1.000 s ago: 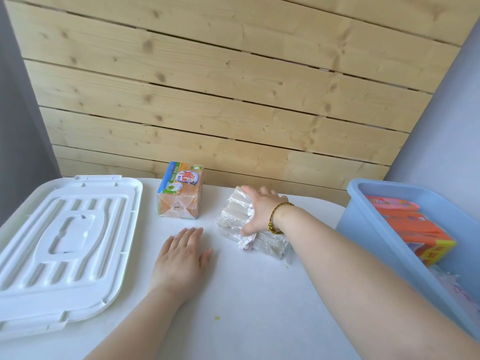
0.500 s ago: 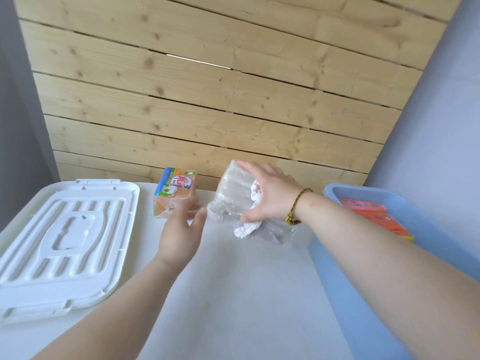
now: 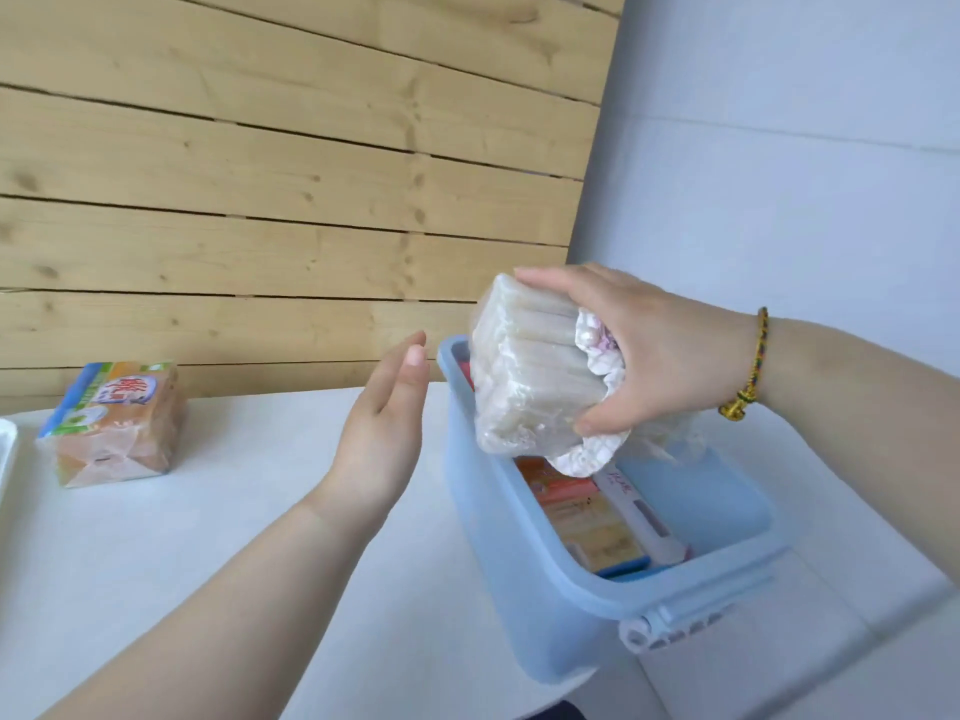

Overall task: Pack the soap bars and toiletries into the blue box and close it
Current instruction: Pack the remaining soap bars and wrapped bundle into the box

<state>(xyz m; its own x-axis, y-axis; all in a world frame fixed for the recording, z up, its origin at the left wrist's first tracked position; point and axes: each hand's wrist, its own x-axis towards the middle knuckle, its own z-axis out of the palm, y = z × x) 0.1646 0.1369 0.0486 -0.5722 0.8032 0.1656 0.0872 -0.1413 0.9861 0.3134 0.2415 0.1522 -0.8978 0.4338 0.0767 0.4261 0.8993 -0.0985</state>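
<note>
Head view: right hand (image 3: 660,356) grip closed round clear plastic pack of pale soap bars (image 3: 530,376), long side tilted, held just above far end of open blue plastic box (image 3: 498,553). Box straight below: next move likely down. Left hand (image 3: 379,433) open, empty, beside. Orange wrapped soap pack (image 3: 114,423) waits on white surface (image 3: 234,537), nearer left hand.

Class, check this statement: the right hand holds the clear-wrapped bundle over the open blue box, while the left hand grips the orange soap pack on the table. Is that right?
Not quite. In the head view the left hand is open and empty in the air, apart from the orange soap pack, which lies untouched on the table. The rest holds: the right hand holds the clear-wrapped bundle over the open blue box.
</note>
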